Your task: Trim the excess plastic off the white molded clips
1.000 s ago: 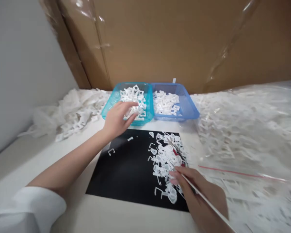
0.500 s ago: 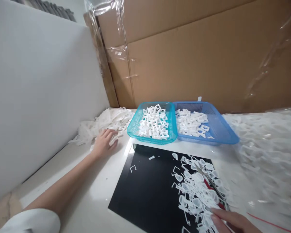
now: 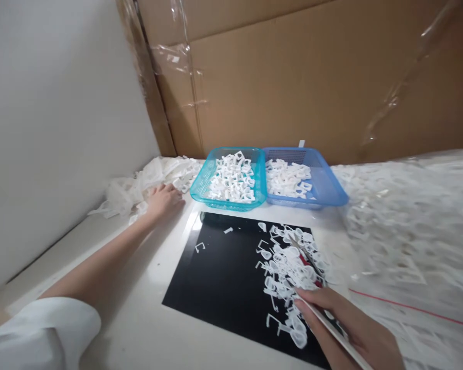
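My left hand (image 3: 165, 202) reaches to the edge of a heap of white plastic pieces (image 3: 148, 174) at the left back. Its fingers are curled together, with the fingertips hidden. Low on the right, my right hand (image 3: 351, 324) grips a slim, pale-handled tool (image 3: 332, 329) between thumb and fingers. The tool's narrow tip points into a pile of thin white scraps (image 3: 283, 272) on a black mat (image 3: 212, 277). Among the scraps lies a dark-bladed tool with red on its handles (image 3: 310, 264), partly covered.
A teal basket (image 3: 260, 180) and a blue basket (image 3: 327, 187), both holding white plastic parts, stand behind the mat. Clear bags of white pieces (image 3: 409, 221) spread along the right. A cardboard wall (image 3: 278, 87) rises behind and a white panel (image 3: 61, 103) on the left.
The view has shifted, and my right hand with its tool shows more fully over the scraps. The fingers of my left hand, spread before, are now drawn together at the heap.
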`<state>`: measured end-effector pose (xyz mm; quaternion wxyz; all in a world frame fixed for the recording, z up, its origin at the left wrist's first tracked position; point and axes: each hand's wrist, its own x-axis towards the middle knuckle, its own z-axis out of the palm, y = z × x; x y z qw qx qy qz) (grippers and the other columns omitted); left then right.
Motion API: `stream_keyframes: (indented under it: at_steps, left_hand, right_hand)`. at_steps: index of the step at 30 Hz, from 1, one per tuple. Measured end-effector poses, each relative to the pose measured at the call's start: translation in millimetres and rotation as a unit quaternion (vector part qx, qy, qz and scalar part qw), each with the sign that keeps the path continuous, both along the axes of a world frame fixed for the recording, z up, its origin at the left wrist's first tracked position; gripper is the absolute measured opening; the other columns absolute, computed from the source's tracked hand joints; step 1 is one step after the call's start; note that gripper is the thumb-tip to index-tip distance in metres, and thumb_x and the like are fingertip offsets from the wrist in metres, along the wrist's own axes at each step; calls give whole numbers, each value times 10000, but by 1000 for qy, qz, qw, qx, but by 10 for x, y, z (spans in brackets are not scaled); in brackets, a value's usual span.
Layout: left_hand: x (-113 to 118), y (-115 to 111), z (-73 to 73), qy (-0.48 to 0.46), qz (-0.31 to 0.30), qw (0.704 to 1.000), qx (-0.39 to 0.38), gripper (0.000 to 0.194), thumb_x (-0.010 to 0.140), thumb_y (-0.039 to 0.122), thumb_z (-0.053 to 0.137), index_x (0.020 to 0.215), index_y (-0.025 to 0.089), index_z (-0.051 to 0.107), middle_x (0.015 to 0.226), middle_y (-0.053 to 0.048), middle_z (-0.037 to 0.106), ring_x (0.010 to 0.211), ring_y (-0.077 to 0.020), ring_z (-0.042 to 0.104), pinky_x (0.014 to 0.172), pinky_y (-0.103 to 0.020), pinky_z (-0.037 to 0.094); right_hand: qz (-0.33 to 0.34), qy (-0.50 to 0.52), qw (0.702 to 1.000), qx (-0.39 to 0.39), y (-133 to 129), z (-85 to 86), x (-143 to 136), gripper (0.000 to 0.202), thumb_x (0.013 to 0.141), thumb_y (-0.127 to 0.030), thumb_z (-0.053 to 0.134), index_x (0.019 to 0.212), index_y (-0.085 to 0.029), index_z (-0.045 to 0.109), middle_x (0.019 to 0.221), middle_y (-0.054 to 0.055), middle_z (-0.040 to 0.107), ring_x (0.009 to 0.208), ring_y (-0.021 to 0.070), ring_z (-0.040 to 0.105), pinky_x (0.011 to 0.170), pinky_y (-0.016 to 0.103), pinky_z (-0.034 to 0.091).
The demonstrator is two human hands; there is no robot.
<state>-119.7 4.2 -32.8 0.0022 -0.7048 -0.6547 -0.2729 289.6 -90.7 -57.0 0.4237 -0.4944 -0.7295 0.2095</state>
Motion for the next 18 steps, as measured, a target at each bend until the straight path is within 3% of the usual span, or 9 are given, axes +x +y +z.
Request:
stream_keyframes:
  at_steps: [3,5,8,9,10,13,15,18]
  left_hand:
    - [147,-190,114,-84,-41,996,8,188,788,359,702,825,177,671,915,-34,676,1038,-264,578,895,-392,477]
    - [341,-465,158,-144,-93,985,-5,209,760,370,698,877,200,667,918,-8,690,979,-242,603,900,-362,466]
    - [805,-889,157,-226,-212,947,-88,233,711,366,712,884,219,659,800,-36,700,750,-202,640,728,-327,518]
    - [984,-977,148,-263,-257,921,-128,255,686,372,714,882,215,668,745,-36,677,659,-180,618,636,-298,511]
    - [1159,-1023,140,-350,-302,861,-211,268,676,315,712,917,202,678,761,-49,655,619,-164,594,578,-280,486]
    - [1583,-918,112,-507,-305,702,-397,266,631,189,714,896,202,706,727,-8,576,565,-117,539,508,-225,428]
    - [1753,-732,78,-511,-330,634,-477,305,601,135,737,897,207,727,694,11,568,577,-113,522,534,-220,448]
    - [1862,-474,-14,-481,-360,559,-571,374,554,109,815,910,200,747,737,2,624,645,-131,577,609,-238,513]
  right_hand:
    - [8,26,999,-47,-38,92,-24,133,787,-379,676,808,-260,732,763,-1,765,640,183,735,458,156,546]
    - [14,50,996,-72,-60,162,-53,106,778,-342,690,794,-248,736,731,5,756,611,177,721,463,165,545]
    - [45,113,988,-96,-102,286,-120,18,766,-257,709,771,-245,722,674,-5,724,534,142,672,476,179,538]
    - [56,137,984,-98,-116,325,-141,31,758,-226,719,779,-250,717,678,-9,718,528,130,657,478,180,529]
    - [74,167,979,-92,-130,356,-158,64,752,-201,726,786,-253,712,675,-14,709,522,120,643,465,176,512]
    - [129,207,964,-101,-147,389,-160,143,766,-142,723,849,-257,701,694,-22,707,552,115,656,478,181,502]
    - [146,204,962,-111,-130,369,-126,154,777,-139,727,874,-256,700,714,-19,714,594,122,669,540,209,529]
    - [190,174,963,-73,-64,323,-76,104,791,-160,731,859,-235,706,754,-4,716,695,134,670,695,276,550]
